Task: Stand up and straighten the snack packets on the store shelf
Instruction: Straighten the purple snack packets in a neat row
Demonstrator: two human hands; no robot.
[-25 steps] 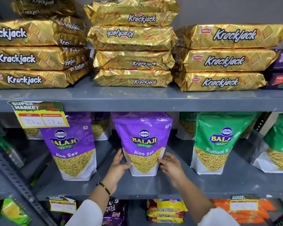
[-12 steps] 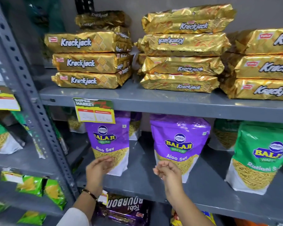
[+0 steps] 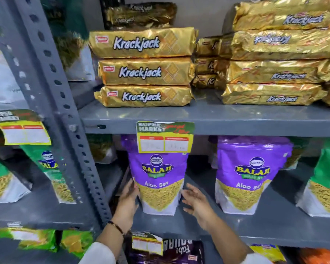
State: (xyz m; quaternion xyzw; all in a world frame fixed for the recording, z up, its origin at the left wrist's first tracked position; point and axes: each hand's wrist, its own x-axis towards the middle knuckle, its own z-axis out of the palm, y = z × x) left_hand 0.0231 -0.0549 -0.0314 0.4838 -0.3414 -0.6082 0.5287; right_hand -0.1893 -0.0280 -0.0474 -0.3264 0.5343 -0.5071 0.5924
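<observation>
A purple Balaji Aloo Sev packet (image 3: pixel 158 178) stands upright on the grey middle shelf (image 3: pixel 246 228), partly behind a hanging price tag (image 3: pixel 164 138). My left hand (image 3: pixel 129 197) lies flat against the packet's lower left edge. At its lower right side my right hand (image 3: pixel 194 202) has its fingers spread, just beside or barely touching the packet. Neither hand grips it. A second purple Aloo Sev packet (image 3: pixel 250 176) stands upright to the right, and a green Balaji packet (image 3: pixel 328 183) sits at the right edge.
Gold Krackjack packs lie stacked on the upper shelf (image 3: pixel 143 69), with more to the right (image 3: pixel 274 54). A perforated grey upright post (image 3: pixel 51 92) is close on my left, with green packets (image 3: pixel 51 168) behind it. A dark biscuit pack (image 3: pixel 181 250) lies on the shelf below.
My view has swung left. Both hands left the second purple packet and moved to the leftmost one, now bracketing its lower sides.
</observation>
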